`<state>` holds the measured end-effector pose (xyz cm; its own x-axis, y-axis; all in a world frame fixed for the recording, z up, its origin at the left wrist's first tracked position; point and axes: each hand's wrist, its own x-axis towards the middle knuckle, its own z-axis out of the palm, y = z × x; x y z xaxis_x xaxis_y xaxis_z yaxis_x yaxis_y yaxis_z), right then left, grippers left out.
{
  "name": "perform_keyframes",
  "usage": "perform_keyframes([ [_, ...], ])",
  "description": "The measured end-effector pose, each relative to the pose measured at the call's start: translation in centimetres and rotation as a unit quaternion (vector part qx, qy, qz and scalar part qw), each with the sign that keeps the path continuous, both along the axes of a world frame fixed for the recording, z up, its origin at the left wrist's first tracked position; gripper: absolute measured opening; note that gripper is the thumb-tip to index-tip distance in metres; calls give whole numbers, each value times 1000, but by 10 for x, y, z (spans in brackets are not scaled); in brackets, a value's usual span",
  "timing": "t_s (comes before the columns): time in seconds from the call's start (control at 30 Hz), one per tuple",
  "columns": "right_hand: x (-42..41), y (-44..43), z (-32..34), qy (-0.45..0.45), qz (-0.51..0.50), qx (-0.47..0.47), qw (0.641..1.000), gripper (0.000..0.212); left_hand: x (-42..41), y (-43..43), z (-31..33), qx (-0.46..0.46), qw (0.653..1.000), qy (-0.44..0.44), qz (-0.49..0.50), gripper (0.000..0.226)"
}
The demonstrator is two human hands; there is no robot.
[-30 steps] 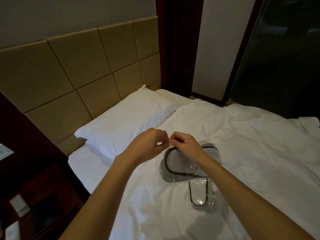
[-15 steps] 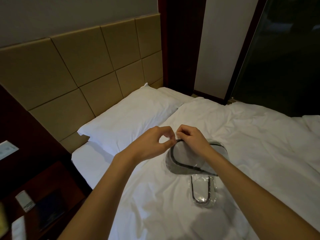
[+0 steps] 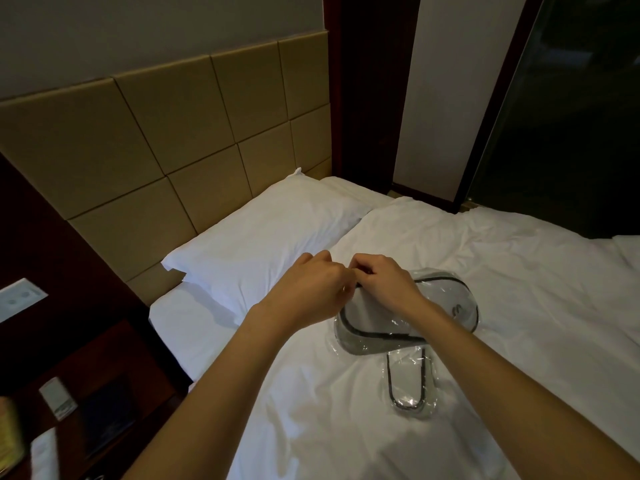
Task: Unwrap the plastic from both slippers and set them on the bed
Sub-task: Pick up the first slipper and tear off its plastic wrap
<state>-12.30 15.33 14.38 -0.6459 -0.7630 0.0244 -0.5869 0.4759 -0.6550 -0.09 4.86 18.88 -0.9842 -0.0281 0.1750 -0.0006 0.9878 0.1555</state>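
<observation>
On bed [image 3: 519,306], hands now touching, slipper [image 3: 367,323] unmoved

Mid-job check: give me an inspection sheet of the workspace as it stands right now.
Surface: bed, white wrinkled duvet.
Job's things: upper slipper in clear plastic, lying across the lower slipper, also wrapped; both on the duvet.
Clutter: pillow at the headboard; nightstand holds small items, too dark to identify.
Grippers: left hand and right hand together, pinching at the upper slipper's wrap at its far edge.
Cables: nothing seen.
Surroundings: wall socket plate, dark window.
</observation>
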Motion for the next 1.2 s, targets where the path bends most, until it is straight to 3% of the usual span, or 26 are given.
perform_keyframes([
  [0.17, -3, 4, 3, -4, -9, 0, 1000, 20, 5, -3, 4, 53, 998, -20, 7, 17],
  [0.33, 2, 2, 7, 11, 4, 4, 1000, 20, 2, 1, 2, -18, 999, 0, 37, 29],
  [0.47, 3, 0, 7, 48, 15, 19, 999, 19, 0, 3, 0, -71, 997, 3, 37, 21],
  [0.67, 0, 3, 1, 42, -1, 17, 999, 20, 5, 3, 6, 6, 1000, -1, 5, 18],
  [0.87, -10, 11, -1, 11, -29, -3, 1000, 20, 12, 6, 16, 118, 990, -84, 0, 18],
  [1.2, -10, 14, 1, 16, -33, 2, 999, 22, 11, 12, 17, 70, 993, -88, 22, 30],
])
